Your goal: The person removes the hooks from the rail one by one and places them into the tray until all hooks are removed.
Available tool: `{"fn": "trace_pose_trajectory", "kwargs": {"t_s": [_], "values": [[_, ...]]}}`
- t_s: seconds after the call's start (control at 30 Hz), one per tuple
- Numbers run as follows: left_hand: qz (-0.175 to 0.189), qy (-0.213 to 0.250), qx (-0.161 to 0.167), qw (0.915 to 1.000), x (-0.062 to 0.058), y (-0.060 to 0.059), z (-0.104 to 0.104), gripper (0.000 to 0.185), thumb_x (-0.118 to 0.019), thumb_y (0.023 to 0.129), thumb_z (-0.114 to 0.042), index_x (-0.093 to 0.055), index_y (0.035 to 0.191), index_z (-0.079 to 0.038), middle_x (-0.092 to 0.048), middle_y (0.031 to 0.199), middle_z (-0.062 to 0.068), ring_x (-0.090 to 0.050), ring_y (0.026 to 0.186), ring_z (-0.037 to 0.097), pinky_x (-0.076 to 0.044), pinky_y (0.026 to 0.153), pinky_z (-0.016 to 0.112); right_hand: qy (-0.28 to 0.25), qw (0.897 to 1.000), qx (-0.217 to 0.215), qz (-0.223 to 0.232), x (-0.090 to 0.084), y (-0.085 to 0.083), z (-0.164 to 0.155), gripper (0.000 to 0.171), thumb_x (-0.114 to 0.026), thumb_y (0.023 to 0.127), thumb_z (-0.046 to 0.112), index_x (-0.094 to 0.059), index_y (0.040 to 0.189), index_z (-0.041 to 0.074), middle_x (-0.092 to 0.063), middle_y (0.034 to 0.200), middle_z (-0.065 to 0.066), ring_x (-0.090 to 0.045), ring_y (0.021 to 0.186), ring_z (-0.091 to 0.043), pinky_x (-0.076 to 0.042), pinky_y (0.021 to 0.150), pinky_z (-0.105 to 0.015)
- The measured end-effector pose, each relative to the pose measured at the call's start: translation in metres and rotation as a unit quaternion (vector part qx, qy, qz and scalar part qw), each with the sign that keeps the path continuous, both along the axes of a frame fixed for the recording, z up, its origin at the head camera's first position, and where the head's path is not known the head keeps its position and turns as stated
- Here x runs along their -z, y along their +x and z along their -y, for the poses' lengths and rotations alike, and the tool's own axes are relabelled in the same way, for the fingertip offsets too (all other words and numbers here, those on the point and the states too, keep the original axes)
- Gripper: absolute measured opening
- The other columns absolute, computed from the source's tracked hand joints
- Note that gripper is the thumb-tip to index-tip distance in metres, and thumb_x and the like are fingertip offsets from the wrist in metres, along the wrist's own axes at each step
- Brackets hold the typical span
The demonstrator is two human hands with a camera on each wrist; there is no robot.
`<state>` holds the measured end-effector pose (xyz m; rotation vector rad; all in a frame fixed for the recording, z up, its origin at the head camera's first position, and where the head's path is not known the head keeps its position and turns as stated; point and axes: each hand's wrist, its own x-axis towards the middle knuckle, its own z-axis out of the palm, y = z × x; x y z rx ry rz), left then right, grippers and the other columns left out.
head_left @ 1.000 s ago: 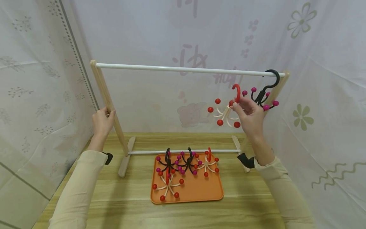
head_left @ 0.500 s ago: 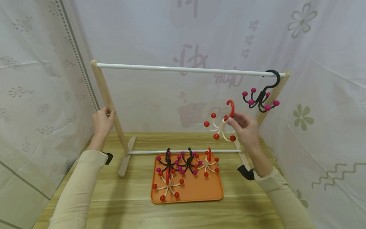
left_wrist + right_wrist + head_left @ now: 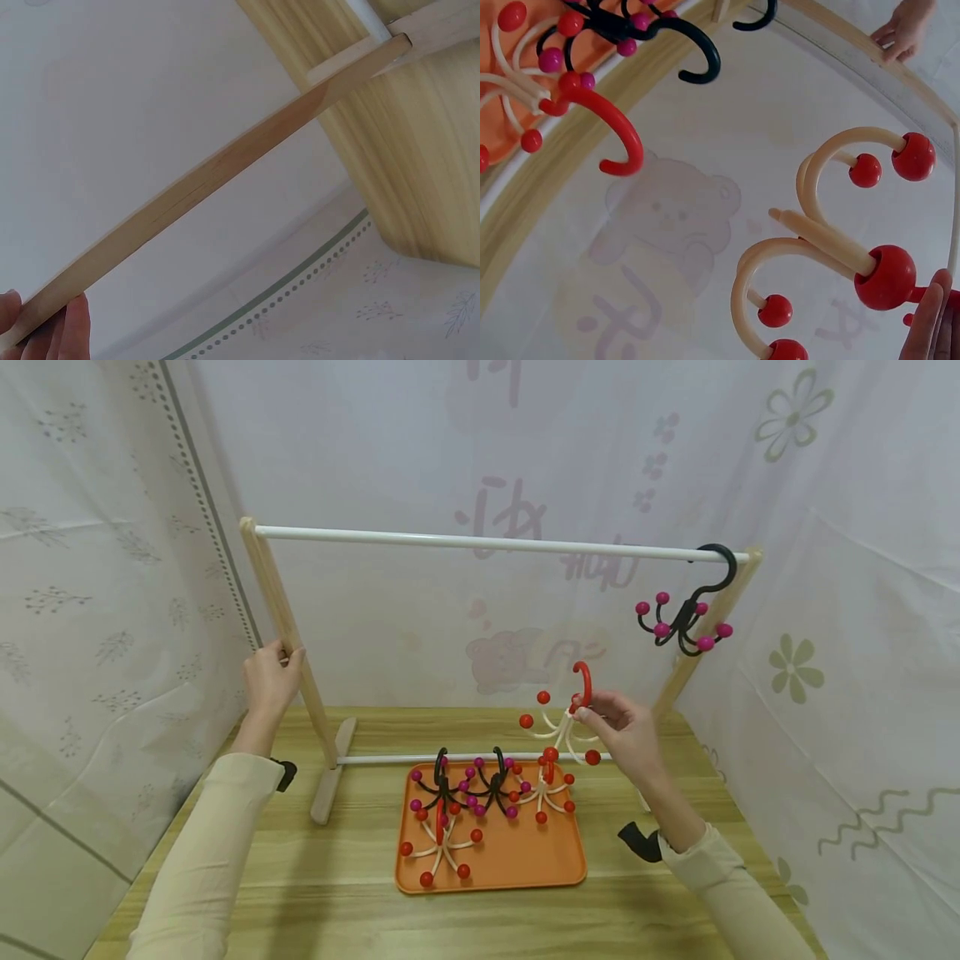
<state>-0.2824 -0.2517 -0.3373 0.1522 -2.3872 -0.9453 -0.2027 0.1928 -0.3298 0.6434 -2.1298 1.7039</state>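
Note:
My right hand [image 3: 628,739] pinches the red hook of a cream octopus-shaped hanger with red ball tips [image 3: 565,732], held in the air above the back right of the tray. In the right wrist view, the held hanger's large red ball [image 3: 885,277] and curled arms show close up. Fingers and thumb of my left hand [image 3: 272,681] grip the left wooden post [image 3: 272,585] of a rack; the left wrist view shows the same post [image 3: 202,180]. A black hanger with magenta balls [image 3: 684,617] hangs at the right end of the white top bar [image 3: 465,540].
On the wooden table [image 3: 337,893] lies an orange tray [image 3: 536,860]. It holds two black hangers [image 3: 494,785] with magenta balls and two cream hangers [image 3: 441,847] with red balls. A lower white bar [image 3: 382,760] runs behind the tray; patterned cloth [image 3: 375,627] surrounds the table.
My right hand has moved down and slightly left with the cream hanger, from just below the top bar to just above the tray's back. My left hand has stayed on the post.

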Motion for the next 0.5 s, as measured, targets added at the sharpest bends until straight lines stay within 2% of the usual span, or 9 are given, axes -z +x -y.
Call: {"fn": "trace_pose_trajectory", "kwargs": {"t_s": [0.1,0.27,0.5], "values": [[-0.003,0.000,0.000,1.0000,0.000,0.000,-0.001,0.025,-0.047,0.092,-0.015,-0.052,0.081,0.007,-0.057,0.099,0.030,-0.055,0.092,0.042,-0.045,0.076,0.049,0.009,1.000,-0.002,0.017,0.001,0.008,0.005,0.017,-0.058,0.080,-0.009,-0.056,0.096,-0.015,-0.059,0.086,-0.030,-0.062,0.075,-0.016,-0.049,0.068,-0.021],[-0.003,0.000,0.000,1.0000,-0.001,0.000,-0.001,0.026,-0.046,0.092,-0.016,-0.053,0.082,0.008,-0.057,0.099,0.030,-0.055,0.093,0.042,-0.045,0.076,0.049,0.025,0.999,-0.030,0.034,0.014,0.016,0.007,0.018,-0.058,0.080,-0.010,-0.055,0.096,-0.016,-0.059,0.087,-0.030,-0.061,0.076,-0.024,-0.049,0.068,-0.023],[-0.006,-0.001,0.003,1.0000,-0.001,0.001,-0.001,0.025,-0.047,0.092,-0.014,-0.052,0.081,0.008,-0.057,0.098,0.031,-0.055,0.092,0.043,-0.045,0.077,0.049,0.033,0.996,-0.076,0.041,0.039,0.024,0.008,0.017,-0.057,0.080,-0.010,-0.055,0.097,-0.014,-0.059,0.083,-0.029,-0.061,0.071,-0.013,-0.051,0.062,-0.029]]}}
